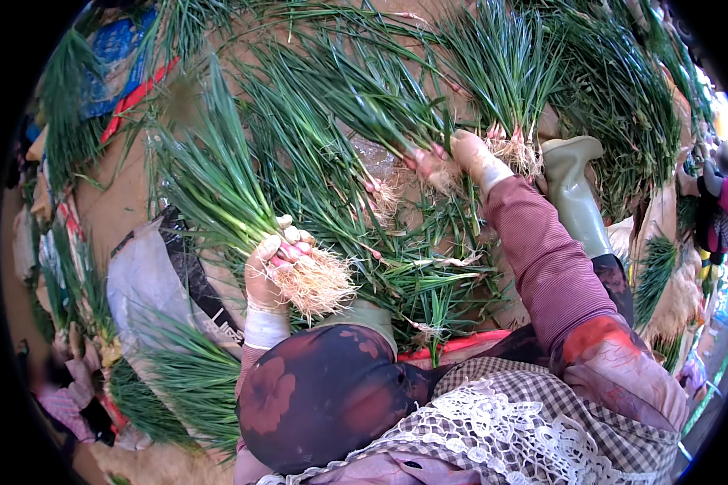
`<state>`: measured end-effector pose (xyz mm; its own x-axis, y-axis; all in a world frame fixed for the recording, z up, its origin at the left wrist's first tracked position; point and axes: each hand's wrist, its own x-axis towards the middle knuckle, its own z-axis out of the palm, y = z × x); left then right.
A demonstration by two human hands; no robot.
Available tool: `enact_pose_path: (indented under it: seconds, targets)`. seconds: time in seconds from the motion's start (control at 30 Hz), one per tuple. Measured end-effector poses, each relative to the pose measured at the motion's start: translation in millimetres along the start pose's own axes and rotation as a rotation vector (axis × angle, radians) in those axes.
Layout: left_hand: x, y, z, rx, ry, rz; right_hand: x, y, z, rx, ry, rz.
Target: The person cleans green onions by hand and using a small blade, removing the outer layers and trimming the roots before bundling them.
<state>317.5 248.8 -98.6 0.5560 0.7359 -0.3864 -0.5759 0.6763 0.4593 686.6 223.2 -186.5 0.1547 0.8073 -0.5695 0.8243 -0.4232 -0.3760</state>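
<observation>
In my left hand is a thick bunch of green garlic. My fingers close round its stems just by the pink bulbs; the pale, stringy roots hang to the right and the long leaves fan up and left. My right arm stretches forward, and my right hand grips a smaller bunch of green garlic at its pinkish lower stems, the fingers partly hidden. Just right of that hand another bunch lies with its roots toward me. Between my hands, loose plants are strewn on the ground.
Pale green boots are on my feet, with leafy scraps between them. A white and black sack lies at left, beside more green bunches. A big leafy heap is at far right. Other people sit at the edges.
</observation>
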Motion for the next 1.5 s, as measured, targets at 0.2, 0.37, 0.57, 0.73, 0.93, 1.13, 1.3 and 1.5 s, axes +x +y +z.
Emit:
enact_pose_path:
  seconds: [0.2, 0.37, 0.57, 0.73, 0.93, 1.13, 1.3, 1.5]
  targets:
    - [-6, -10, -18, -0.026, 0.049, -0.048, -37, -1, -14, -0.109, 0.516, 0.353]
    - [-4, -12, -9, 0.016, -0.001, -0.049, -47, -67, 3, 0.303, 0.572, 0.007]
    - [-1, -28, 5, 0.152, 0.106, -0.072, -26, -66, 45, 0.017, -0.063, -0.044]
    - [2, -44, -14, 0.048, 0.164, -0.191, -75, -136, 40, 0.351, -0.038, -0.13]
    - [6, -51, -9, 0.02, 0.103, -0.248, -81, -148, 47, -0.076, -0.409, -0.591]
    - [4, -48, 2, -0.207, -0.084, -0.185, -33, -132, 68, 1.352, -0.748, -0.266]
    - [0, -37, 27, -0.17, -0.045, -0.203, -46, -184, 70, 2.06, -0.798, -0.099]
    - [2, -39, 17, -0.161, -0.075, -0.219, -60, -186, 56, 1.786, -0.555, -0.209]
